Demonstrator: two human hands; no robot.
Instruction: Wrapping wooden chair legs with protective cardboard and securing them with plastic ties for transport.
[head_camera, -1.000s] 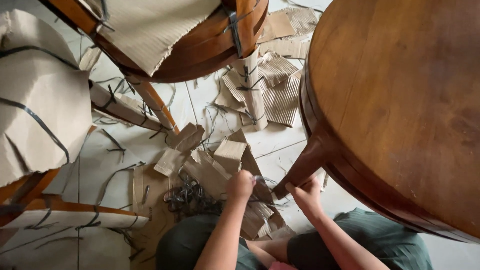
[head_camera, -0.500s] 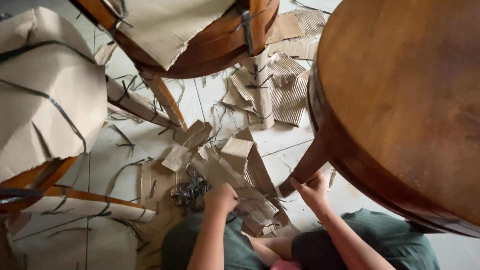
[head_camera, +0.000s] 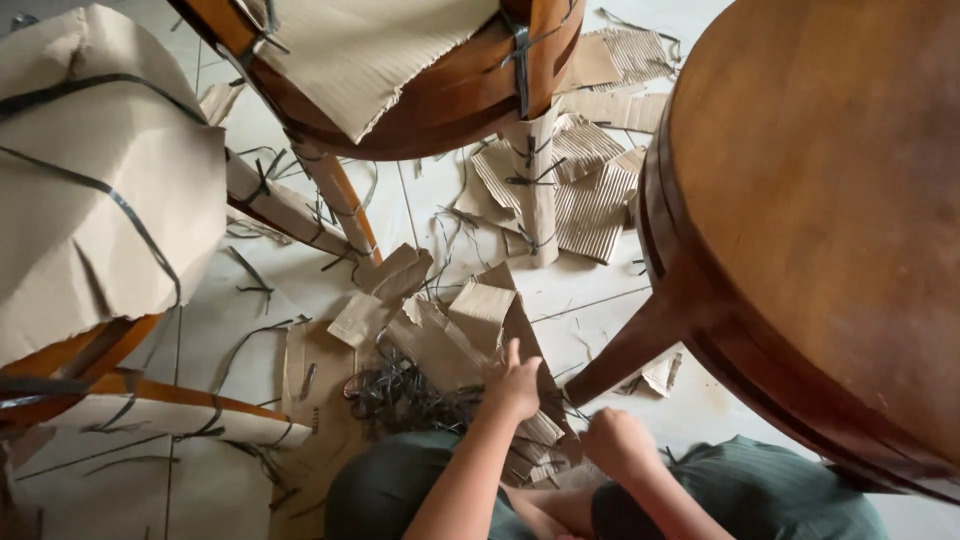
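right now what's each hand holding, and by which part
Left hand rests on the torn cardboard pieces, fingers spread, not clearly gripping. Right hand is a blurred fist; anything inside cannot be told.

cardboard scraps (head_camera: 470, 335) | I see brown corrugated pcs, torn, piled flat on floor btwn knees & table leg | some overlapping, edges curled | left hand (head_camera: 515, 380) touching pile

light: soft, even daylight | shadows: faint | glare: dull sheen on round tabletop (head_camera: 840, 200) | blur: slight at hands, edges stretched
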